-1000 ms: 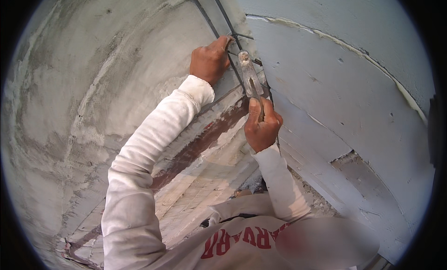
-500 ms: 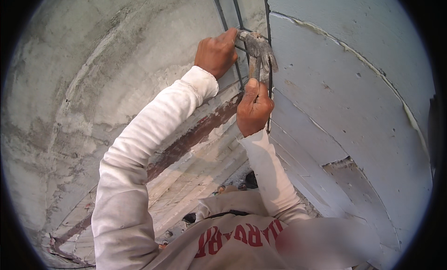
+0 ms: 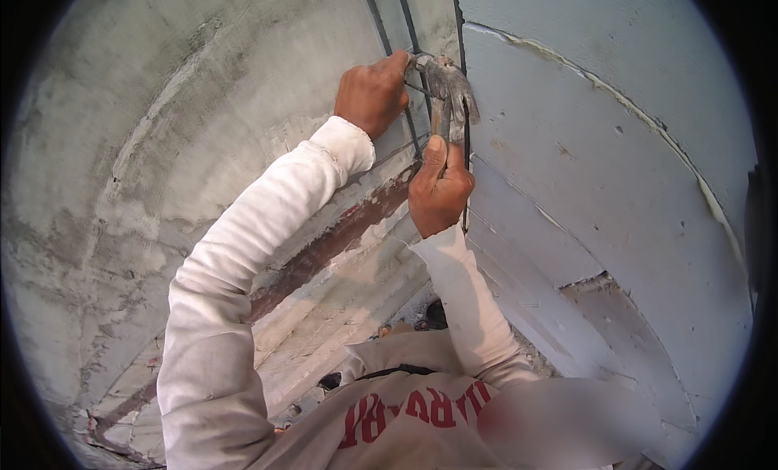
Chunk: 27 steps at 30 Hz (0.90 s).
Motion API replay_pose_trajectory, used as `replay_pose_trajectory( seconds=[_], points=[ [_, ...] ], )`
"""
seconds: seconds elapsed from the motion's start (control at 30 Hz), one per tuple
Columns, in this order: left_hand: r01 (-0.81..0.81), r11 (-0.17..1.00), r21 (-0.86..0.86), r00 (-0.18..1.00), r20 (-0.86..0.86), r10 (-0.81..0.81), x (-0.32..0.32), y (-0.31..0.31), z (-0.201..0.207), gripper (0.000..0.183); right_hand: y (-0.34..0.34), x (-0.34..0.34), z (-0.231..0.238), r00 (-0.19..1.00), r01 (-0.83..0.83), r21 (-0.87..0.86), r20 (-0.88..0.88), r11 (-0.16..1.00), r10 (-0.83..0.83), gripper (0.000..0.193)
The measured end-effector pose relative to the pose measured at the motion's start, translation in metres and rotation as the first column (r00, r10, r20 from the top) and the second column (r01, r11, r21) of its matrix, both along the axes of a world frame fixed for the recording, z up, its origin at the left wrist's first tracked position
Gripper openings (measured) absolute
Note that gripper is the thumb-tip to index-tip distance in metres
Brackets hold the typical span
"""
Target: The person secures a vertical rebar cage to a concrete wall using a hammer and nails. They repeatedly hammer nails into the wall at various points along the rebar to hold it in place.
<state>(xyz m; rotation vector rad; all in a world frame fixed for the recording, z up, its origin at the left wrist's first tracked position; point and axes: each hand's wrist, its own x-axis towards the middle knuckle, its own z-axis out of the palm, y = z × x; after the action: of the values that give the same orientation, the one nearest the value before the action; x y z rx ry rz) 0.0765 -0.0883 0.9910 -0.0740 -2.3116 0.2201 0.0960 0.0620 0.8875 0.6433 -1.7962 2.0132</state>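
My right hand [image 3: 440, 193] grips the short visible length of handle of a worn grey claw hammer [image 3: 447, 83], thumb laid along it. The hammer's head lies against the dark steel bars [image 3: 408, 20] running up the seam between two wall faces. Just left of the head, my left hand [image 3: 371, 96] is closed, fingertips pinched together at the bars. A thin dark rod passes between that hand and the hammer. Whatever the left fingers pinch is hidden behind them.
A rough concrete wall [image 3: 211, 146] rises on the left, a smoother grey panel [image 3: 583, 170] with a raised mortar ridge on the right. A reddish-brown strip [image 3: 312, 271] runs diagonally below my hands. Debris lies near my feet.
Both hands and the hammer sit very slightly further left in the picture, along with the walls and bars. Both grips look the same.
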Motion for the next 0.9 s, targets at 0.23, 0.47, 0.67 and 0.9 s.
replay_pose_trajectory(
  seconds=[0.23, 0.47, 0.67, 0.9],
  points=[
    [-0.010, 1.000, -0.008, 1.000, 0.016, 0.010, -0.001, -0.002, 0.002, 0.032, 0.001, 0.004, 0.003, 0.997, -0.026, 0.022, 0.069, 0.999, 0.024, 0.025],
    [-0.001, 1.000, 0.006, 0.998, 0.063, 0.001, 0.002, -0.003, 0.004, 0.031, 0.001, 0.004, 0.000, 0.999, 0.024, -0.026, -0.028, 0.999, -0.025, 0.026],
    [0.047, 0.999, -0.012, 0.998, 0.046, -0.047, -0.004, 0.000, 0.011, 0.014, 0.004, 0.010, -0.008, 0.988, 0.092, -0.213, -0.105, 0.973, -0.117, 0.029],
    [0.077, 0.997, 0.017, 0.989, 0.128, -0.078, -0.002, -0.003, 0.021, 0.014, -0.008, 0.003, -0.004, 0.999, 0.051, -0.060, -0.013, 0.997, -0.052, 0.027]
  ],
)
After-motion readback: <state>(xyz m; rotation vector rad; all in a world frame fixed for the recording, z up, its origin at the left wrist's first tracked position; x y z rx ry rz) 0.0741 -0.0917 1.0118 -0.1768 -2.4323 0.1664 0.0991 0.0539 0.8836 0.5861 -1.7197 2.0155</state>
